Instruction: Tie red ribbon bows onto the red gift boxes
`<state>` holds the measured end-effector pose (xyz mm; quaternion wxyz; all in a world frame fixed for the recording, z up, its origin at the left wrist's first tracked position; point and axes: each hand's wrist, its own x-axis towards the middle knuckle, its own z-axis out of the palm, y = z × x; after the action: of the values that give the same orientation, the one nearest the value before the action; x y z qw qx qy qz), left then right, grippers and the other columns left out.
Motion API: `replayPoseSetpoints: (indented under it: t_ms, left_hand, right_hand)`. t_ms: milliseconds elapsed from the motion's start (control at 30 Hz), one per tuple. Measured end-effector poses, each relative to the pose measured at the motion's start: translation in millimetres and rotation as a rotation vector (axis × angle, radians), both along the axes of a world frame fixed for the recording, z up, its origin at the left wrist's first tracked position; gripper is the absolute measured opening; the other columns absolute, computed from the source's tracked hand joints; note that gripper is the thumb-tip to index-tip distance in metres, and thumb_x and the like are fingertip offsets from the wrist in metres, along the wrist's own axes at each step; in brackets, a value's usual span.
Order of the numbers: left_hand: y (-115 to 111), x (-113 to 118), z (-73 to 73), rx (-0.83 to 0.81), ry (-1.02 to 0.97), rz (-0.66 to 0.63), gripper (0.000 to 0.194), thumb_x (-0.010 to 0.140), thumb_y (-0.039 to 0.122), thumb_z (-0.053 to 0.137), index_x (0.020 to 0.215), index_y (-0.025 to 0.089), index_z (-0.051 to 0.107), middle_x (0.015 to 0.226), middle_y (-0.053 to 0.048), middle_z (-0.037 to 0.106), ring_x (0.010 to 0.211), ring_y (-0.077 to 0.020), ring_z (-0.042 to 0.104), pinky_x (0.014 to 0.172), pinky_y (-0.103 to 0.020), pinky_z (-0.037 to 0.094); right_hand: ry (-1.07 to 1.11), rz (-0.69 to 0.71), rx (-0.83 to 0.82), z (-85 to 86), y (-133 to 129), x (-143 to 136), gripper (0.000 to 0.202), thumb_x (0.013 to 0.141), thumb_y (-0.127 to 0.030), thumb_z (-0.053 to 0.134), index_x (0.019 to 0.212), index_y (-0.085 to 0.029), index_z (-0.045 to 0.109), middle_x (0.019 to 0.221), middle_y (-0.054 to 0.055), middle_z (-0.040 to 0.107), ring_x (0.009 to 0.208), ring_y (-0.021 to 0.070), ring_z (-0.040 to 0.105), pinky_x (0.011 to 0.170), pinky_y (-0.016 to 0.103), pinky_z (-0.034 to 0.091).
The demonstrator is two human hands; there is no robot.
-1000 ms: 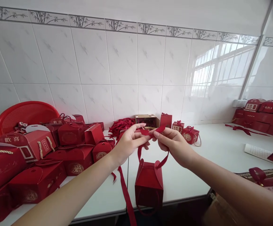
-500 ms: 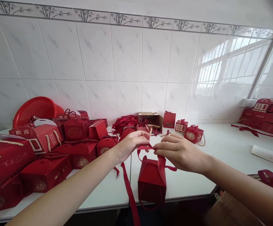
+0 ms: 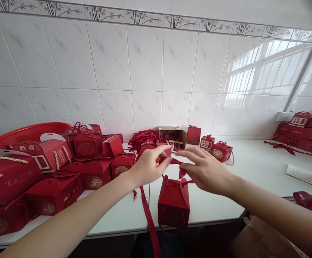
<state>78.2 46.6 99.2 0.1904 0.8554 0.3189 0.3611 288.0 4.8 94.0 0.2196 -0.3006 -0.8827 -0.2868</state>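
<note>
A small red gift box [image 3: 173, 202] stands near the table's front edge, its curved top flaps drawn together. Above it, a red ribbon [image 3: 175, 161] stretches between my hands. My left hand [image 3: 152, 163] pinches the ribbon between thumb and fingers, left of the box top. My right hand [image 3: 208, 172] grips it from the other side, with the forefinger raised and a short ribbon end hanging below. Fingers partly hide where the ribbon is held. One long ribbon strip [image 3: 149, 218] runs down over the table edge, left of the box.
Several red gift boxes [image 3: 94, 173] crowd the left side, with a red plastic basket [image 3: 34, 130] behind. Near the wall are a ribbon heap [image 3: 143, 139], an open carton [image 3: 184, 138] and finished small boxes [image 3: 222, 152]. More boxes [image 3: 297, 134] are stacked far right, beyond a paper sheet [image 3: 302, 175].
The ribbon loops above the box have shrunk, and the ribbon is now drawn between my hands. My right forefinger has lifted. The red basket at the left has tipped lower.
</note>
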Motion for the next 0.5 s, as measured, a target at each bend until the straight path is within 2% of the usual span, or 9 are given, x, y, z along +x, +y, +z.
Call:
replayPoseSetpoints:
  t_ms: [67, 133, 233, 333, 433, 500]
  left_hand:
    - [1, -9, -1.5, 0.323, 0.128, 0.066, 0.038, 0.088, 0.030, 0.046, 0.123, 0.017, 0.051, 0.097, -0.007, 0.065, 0.091, -0.0184, 0.059, 0.082, -0.033, 0.047]
    - [5, -26, -5.7, 0.489, 0.225, 0.148, 0.031, 0.088, 0.027, 0.045, 0.116, 0.017, 0.056, 0.094, -0.006, 0.066, 0.092, -0.0182, 0.058, 0.085, -0.033, 0.046]
    - [13, -60, -25.1, 0.487, 0.398, 0.259, 0.024, 0.089, 0.023, 0.042, 0.105, 0.020, 0.060, 0.090, -0.005, 0.066, 0.090, -0.0191, 0.058, 0.081, -0.032, 0.047]
    - [18, -89, -58.3, 0.373, 0.661, 0.222, 0.029, 0.085, 0.009, 0.036, 0.093, 0.019, 0.062, 0.081, -0.005, 0.063, 0.080, -0.0188, 0.057, 0.070, -0.028, 0.047]
    - [16, -94, -85.3, 0.343, 0.735, 0.170, 0.034, 0.079, 0.001, 0.034, 0.088, 0.018, 0.062, 0.081, -0.006, 0.062, 0.080, -0.0187, 0.057, 0.081, -0.034, 0.045]
    - [13, -83, -91.9, 0.329, 0.634, 0.206, 0.032, 0.080, 0.004, 0.035, 0.093, 0.018, 0.060, 0.089, -0.007, 0.062, 0.088, -0.0204, 0.057, 0.094, -0.044, 0.038]
  right_hand:
    - [0.159, -0.040, -0.089, -0.4, -5, 11, 0.019, 0.086, -0.014, 0.046, 0.085, -0.019, 0.064, 0.123, 0.009, 0.053, 0.111, 0.0255, 0.045, 0.084, 0.040, 0.045]
    - [0.196, -0.103, -0.177, -2.5, -10, 29, 0.019, 0.088, -0.019, 0.044, 0.085, -0.019, 0.063, 0.118, 0.010, 0.054, 0.108, 0.0244, 0.047, 0.082, 0.039, 0.047]
    - [0.061, -0.267, -0.298, -16.1, -19, 61, 0.023, 0.087, -0.020, 0.041, 0.078, -0.018, 0.062, 0.104, 0.011, 0.058, 0.097, 0.0243, 0.053, 0.077, 0.041, 0.049]
    - [-0.101, -0.436, -0.385, -41.6, -24, 80, 0.027, 0.083, -0.016, 0.042, 0.068, -0.017, 0.064, 0.099, 0.013, 0.061, 0.095, 0.0271, 0.055, 0.076, 0.044, 0.049]
    - [-0.186, -0.504, -0.474, -62.3, -24, 73, 0.022, 0.079, -0.015, 0.047, 0.069, -0.014, 0.067, 0.116, 0.017, 0.057, 0.110, 0.0331, 0.049, 0.083, 0.046, 0.048]
    - [-0.141, -0.518, -0.522, -66.1, -22, 59, 0.022, 0.080, -0.022, 0.050, 0.088, -0.013, 0.069, 0.129, 0.019, 0.050, 0.117, 0.0353, 0.044, 0.086, 0.047, 0.047]
